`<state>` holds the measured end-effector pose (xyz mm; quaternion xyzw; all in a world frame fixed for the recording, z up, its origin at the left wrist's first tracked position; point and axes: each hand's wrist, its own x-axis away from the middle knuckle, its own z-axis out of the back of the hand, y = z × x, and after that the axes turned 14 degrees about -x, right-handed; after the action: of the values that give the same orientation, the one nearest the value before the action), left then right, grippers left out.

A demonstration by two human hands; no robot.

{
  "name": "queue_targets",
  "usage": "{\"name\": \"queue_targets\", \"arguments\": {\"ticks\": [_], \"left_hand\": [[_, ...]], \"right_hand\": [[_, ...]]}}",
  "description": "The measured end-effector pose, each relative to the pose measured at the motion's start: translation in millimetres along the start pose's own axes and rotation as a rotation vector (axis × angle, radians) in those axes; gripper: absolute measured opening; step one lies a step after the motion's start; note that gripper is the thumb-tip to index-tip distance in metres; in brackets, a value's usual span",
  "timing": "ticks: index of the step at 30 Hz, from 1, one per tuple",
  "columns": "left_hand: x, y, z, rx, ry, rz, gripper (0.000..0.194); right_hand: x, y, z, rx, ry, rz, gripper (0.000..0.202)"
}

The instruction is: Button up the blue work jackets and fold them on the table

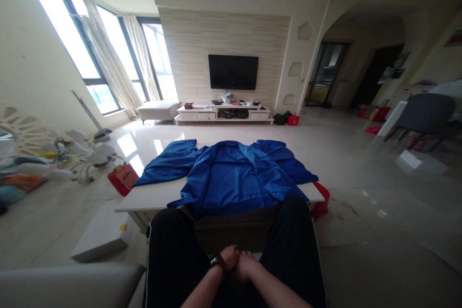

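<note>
A blue jacket (234, 178) lies opened out on a low white table (151, 198) in front of my knees. Its sleeves spread to either side, and its collar points away from me. Between my thighs, well short of the jacket, my left hand (229, 257) and my right hand (247, 264) rest together. Both have curled fingers and touch each other. Nothing shows in either hand, though part of the fingers is in shadow. A dark-strapped watch (218, 262) sits on my left wrist.
A white box (103, 233) lies on the floor left of the table, near a red bag (124, 178). Something red (321, 200) stands at the table's right end. Farther off are a TV cabinet (198, 116), a wall television (233, 72) and a dark chair (429, 110).
</note>
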<state>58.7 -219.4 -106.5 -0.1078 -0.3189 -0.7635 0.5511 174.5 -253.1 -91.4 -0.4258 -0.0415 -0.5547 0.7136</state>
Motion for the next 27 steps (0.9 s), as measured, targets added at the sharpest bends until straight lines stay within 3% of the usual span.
{"name": "queue_targets", "arguments": {"ticks": [27], "left_hand": [[1.0, -1.4, 0.3, 0.04, 0.011, -0.038, 0.04]], "right_hand": [[-0.8, -0.8, 0.6, 0.031, -0.042, -0.025, 0.081]]}}
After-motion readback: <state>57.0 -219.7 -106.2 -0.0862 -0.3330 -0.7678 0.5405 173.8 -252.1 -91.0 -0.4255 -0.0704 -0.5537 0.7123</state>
